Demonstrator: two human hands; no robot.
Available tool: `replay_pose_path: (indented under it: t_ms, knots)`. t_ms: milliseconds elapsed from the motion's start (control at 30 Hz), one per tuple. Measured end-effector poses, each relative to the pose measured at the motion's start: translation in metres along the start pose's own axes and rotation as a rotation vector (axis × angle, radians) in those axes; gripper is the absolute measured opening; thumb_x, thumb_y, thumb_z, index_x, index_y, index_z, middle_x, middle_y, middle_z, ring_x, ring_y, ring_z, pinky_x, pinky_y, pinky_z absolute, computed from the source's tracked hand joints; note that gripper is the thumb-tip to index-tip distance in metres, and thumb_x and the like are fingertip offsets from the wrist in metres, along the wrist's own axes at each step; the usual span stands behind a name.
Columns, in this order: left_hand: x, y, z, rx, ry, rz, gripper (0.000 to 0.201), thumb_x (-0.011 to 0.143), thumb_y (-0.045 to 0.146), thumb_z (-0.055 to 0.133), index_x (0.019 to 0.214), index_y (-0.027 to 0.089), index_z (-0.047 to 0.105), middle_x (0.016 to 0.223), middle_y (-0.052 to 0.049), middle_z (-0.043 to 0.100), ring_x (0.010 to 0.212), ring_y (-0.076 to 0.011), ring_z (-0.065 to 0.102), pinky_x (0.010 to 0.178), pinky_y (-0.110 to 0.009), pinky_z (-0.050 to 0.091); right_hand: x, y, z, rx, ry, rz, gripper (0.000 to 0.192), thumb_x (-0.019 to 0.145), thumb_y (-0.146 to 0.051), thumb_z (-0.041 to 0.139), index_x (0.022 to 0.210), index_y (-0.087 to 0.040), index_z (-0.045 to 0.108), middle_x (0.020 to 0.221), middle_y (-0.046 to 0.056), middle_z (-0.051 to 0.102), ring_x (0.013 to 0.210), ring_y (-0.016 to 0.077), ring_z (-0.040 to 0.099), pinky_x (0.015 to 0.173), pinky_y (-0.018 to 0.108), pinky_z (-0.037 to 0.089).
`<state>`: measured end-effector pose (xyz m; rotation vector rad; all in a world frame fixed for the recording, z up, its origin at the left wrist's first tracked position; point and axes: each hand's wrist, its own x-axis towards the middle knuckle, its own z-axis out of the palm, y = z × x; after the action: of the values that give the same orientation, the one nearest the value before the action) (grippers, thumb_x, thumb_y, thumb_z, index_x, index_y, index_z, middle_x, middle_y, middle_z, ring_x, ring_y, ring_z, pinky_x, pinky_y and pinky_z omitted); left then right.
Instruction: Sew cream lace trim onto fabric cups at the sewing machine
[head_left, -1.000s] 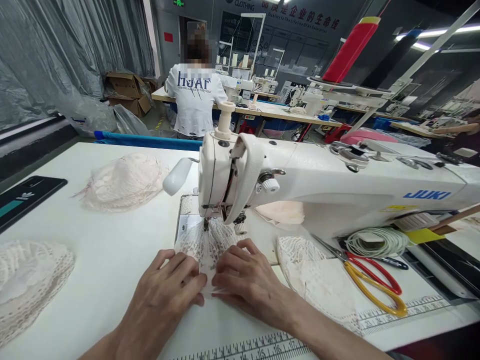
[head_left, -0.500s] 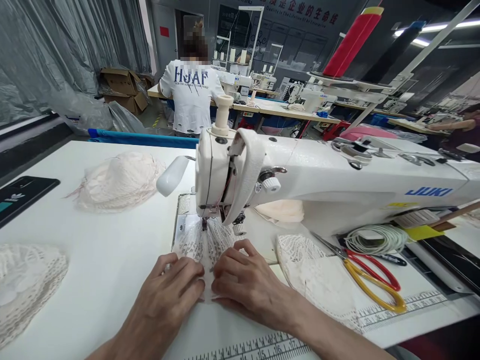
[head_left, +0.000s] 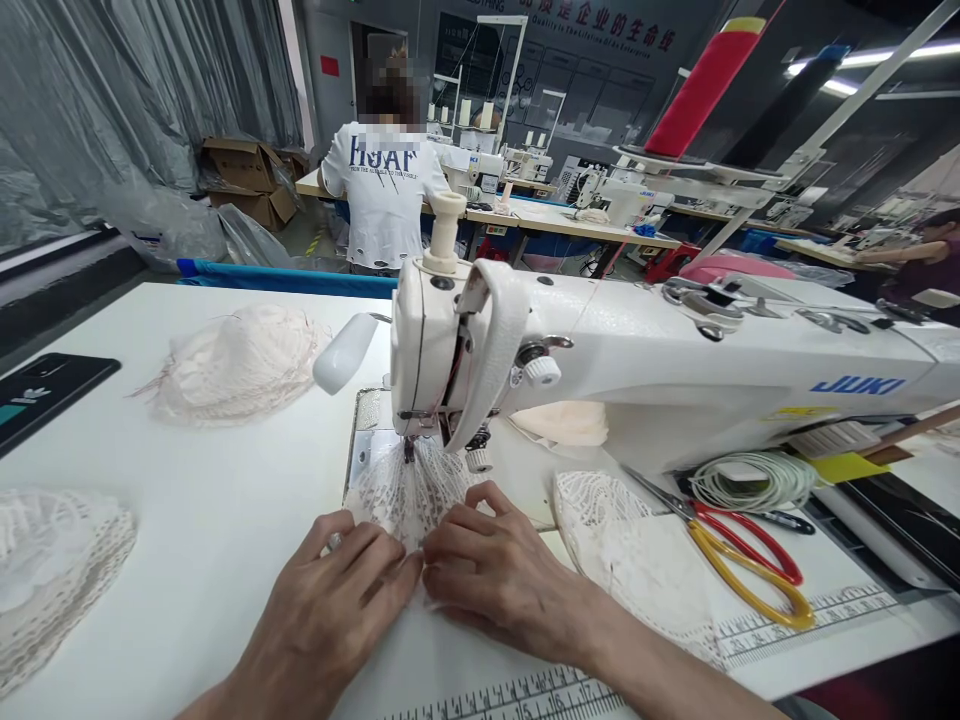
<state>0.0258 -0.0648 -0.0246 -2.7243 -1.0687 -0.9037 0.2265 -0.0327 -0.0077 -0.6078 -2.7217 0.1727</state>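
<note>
Lace piece (head_left: pixel 405 495): off-white, openwork pattern. Sewing machine (head_left: pixel 637 345): white, blue lettering. Scissors (head_left: pixel 696 517): one handle red, one yellow. Thread cone (head_left: pixel 701 95): red, yellow top. Cord coil (head_left: pixel 750 497): pale green. Surface (head_left: pixel 225 520): white.

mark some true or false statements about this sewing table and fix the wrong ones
1. The left hand and right hand both touch the lace fabric. True.
2. The scissors lie left of the left hand. False: the scissors lie to the right of the right hand.
3. The scissors have one red and one yellow handle. True.
4. The big thread cone is green. False: it is red.
5. The sewing machine bears blue JUKI lettering. True.
</note>
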Motion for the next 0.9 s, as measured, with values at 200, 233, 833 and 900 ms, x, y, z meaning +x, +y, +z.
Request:
replay_pose_path:
  t_ms: [200, 233, 833, 900]
  knots:
    - [-0.002, -0.001, 0.002, -0.016, 0.004, 0.010, 0.029, 0.094, 0.010, 0.034, 0.092, 0.015, 0.063, 0.075, -0.002, 0.062, 0.072, -0.0147, 0.056, 0.077, -0.035, 0.033, -0.001, 0.002, -0.002, 0.034, -0.027, -0.020, 0.020, 0.092, -0.032, 0.051, 0.079, -0.018, 0.058, 0.091, 0.000, 0.062, 0.082, 0.0129, 0.051, 0.082, 0.035, 0.030]
    - [-0.003, -0.001, 0.003, -0.022, -0.003, 0.007, 0.028, 0.095, 0.012, 0.035, 0.091, 0.016, 0.063, 0.074, -0.001, 0.061, 0.072, -0.0148, 0.056, 0.077, -0.035, 0.033, -0.001, 0.002, -0.002, 0.047, -0.021, -0.019, 0.023, 0.091, -0.037, 0.051, 0.080, -0.018, 0.058, 0.092, 0.000, 0.062, 0.083, 0.0134, 0.051, 0.083, 0.035, 0.030]
    - [0.029, -0.027, 0.005, 0.085, -0.061, -0.047, 0.018, 0.093, 0.021, 0.042, 0.092, 0.020, 0.060, 0.083, -0.002, 0.063, 0.076, -0.0185, 0.059, 0.079, -0.038, 0.032, 0.011, 0.032, 0.014, -0.129, 0.130, 0.222, 0.060, 0.083, -0.064, 0.041, 0.119, -0.017, 0.050, 0.106, 0.010, 0.062, 0.097, 0.0222, 0.054, 0.093, 0.042, 0.030]
    - [0.032, -0.031, 0.008, 0.100, -0.067, -0.052, 0.020, 0.093, 0.021, 0.041, 0.092, 0.019, 0.061, 0.086, -0.004, 0.062, 0.077, -0.0200, 0.058, 0.080, -0.040, 0.032, 0.012, 0.035, 0.017, -0.115, 0.147, 0.242, 0.064, 0.085, -0.066, 0.033, 0.122, -0.016, 0.047, 0.106, 0.011, 0.062, 0.099, 0.0238, 0.054, 0.094, 0.045, 0.030]
